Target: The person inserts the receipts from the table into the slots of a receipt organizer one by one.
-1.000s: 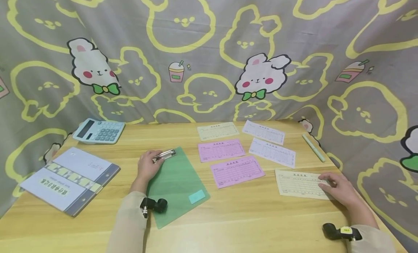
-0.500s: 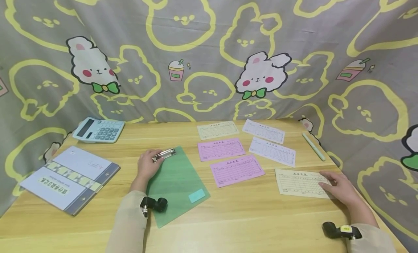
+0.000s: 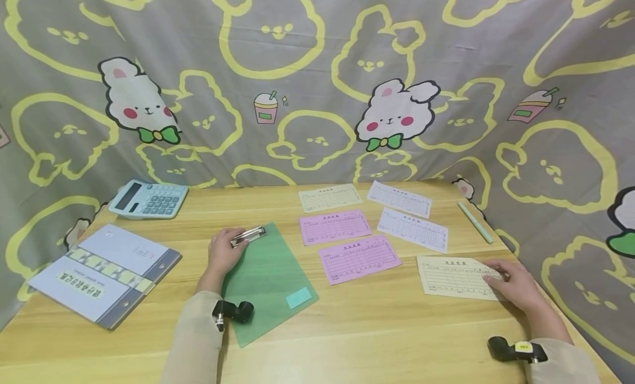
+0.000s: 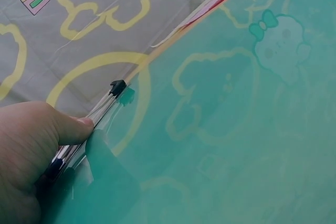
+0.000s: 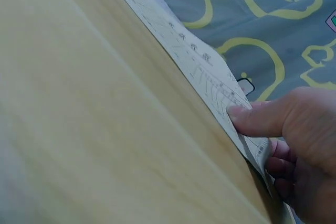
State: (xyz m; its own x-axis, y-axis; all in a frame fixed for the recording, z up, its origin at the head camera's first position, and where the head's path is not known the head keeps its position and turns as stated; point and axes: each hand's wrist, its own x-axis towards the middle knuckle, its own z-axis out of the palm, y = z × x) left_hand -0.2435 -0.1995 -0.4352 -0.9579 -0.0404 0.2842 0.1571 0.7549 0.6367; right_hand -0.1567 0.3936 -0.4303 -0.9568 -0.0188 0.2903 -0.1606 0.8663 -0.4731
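Observation:
A translucent green clipboard [image 3: 270, 285] lies tilted on the wooden table, with a silver clip at its top and a small cyan label low on the right. My left hand [image 3: 225, 253] holds its upper left corner; in the left wrist view the thumb [image 4: 73, 129] lies on the metal clip [image 4: 107, 103], the other fingers hidden. On the right, my right hand [image 3: 516, 285] pinches the right end of a cream printed form [image 3: 453, 279]. The right wrist view shows the thumb on top of this form [image 5: 194, 72] and the other fingers curled at its edge.
Two pink forms [image 3: 359, 260], two pale lilac forms [image 3: 413, 231] and another cream form [image 3: 329, 198] lie mid-table. A light green pen [image 3: 474, 222] is at the right edge. Left stand a blue calculator [image 3: 149, 199] and a lilac account book [image 3: 106, 274]. A patterned curtain [image 3: 307, 97] encloses the table.
The right hand's fingers have shifted slightly on the cream form's right end. The left hand and the clipboard stay in place; the head view shifts slightly.

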